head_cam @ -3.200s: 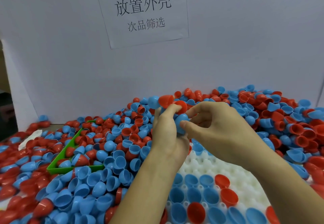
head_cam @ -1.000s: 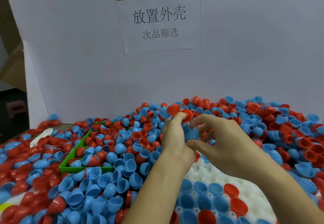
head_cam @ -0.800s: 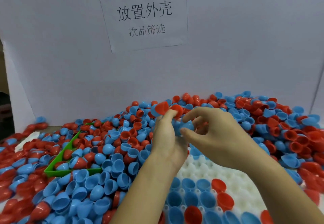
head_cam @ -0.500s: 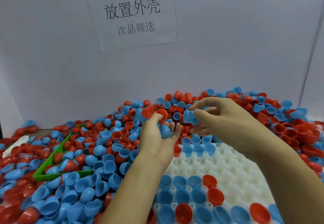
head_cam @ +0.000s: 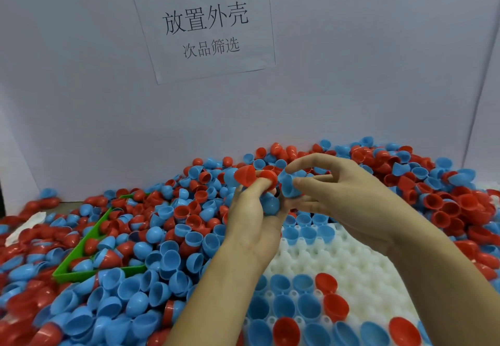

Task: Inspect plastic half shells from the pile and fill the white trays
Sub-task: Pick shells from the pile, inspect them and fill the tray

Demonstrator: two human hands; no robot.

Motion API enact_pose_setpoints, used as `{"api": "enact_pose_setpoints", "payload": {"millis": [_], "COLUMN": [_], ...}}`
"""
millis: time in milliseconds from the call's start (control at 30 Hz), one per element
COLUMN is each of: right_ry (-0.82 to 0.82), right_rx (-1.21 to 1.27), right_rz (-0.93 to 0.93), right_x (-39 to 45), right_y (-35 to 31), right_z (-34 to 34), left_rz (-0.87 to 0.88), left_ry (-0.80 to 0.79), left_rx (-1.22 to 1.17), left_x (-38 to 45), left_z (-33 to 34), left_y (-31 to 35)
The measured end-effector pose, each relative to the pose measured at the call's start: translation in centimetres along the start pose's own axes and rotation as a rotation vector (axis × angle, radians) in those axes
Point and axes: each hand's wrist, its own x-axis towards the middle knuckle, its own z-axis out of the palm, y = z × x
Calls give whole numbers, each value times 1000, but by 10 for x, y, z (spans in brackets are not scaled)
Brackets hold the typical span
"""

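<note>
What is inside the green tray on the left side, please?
The green tray holds loose red and blue half shells, like the pile around it. Its floor is covered by them, so anything underneath cannot be seen.

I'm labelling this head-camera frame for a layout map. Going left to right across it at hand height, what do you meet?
Green tray half buried in shells → left hand gripping several shells → blue half shell pinched by the right hand → heaped red and blue shells at the right edge.
</note>
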Motion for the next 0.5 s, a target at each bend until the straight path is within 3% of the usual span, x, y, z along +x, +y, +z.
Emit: {"api": "enact_pose_setpoints", "payload": {"millis": [133, 333, 500], "right_ry": [-36, 88, 91], "right_rx": [-75, -225, -314], "right_rz": [-49, -106, -121], "right_x": [0, 5, 4], "right_y": [3, 9, 9], "right_z": [4, 8, 9], "left_rz": [24, 60, 90], "left_ry": [-2, -32, -25], "left_rx": [24, 16, 59], "left_x": [2, 3, 4], "left_z": [-2, -2, -3], "left_y": [-2, -2, -3]}}
